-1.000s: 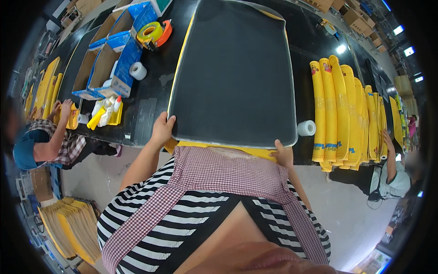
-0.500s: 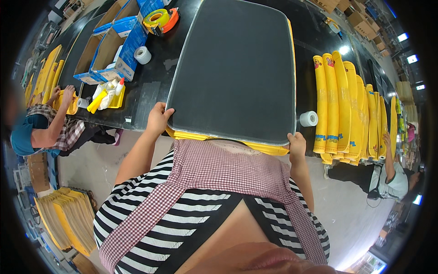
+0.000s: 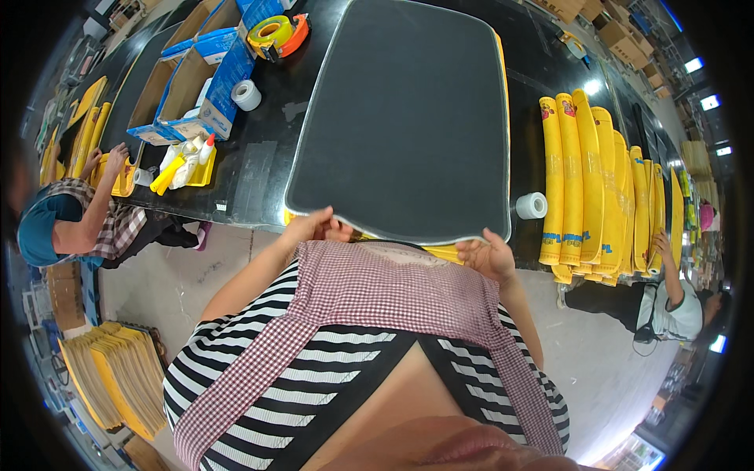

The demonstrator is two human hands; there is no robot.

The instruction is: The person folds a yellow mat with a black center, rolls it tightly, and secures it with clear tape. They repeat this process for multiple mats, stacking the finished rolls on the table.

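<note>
A large dark mat (image 3: 400, 118) with rounded corners and a pale stitched rim lies with its black side up on the table before me. Yellow layers (image 3: 448, 253) show beneath its near edge. My left hand (image 3: 318, 226) pinches that near edge left of the middle, where the rim bends up a little. Closer to the right corner, my right hand (image 3: 488, 255) has its thumb and curled fingers on the same edge. The undersides of the fingers are partly hidden.
To the right stand a white tape roll (image 3: 531, 206) and a row of rolled yellow mats (image 3: 585, 180). Left are blue cardboard boxes (image 3: 192, 86), another white roll (image 3: 246, 96), tape dispensers (image 3: 275, 35) and a yellow tray (image 3: 203, 174). Co-workers (image 3: 75, 224) work on both sides.
Both my hands have moved inward from the mat's near corners along its near edge. The edge now bends upward by my left hand; before, it lay straighter.
</note>
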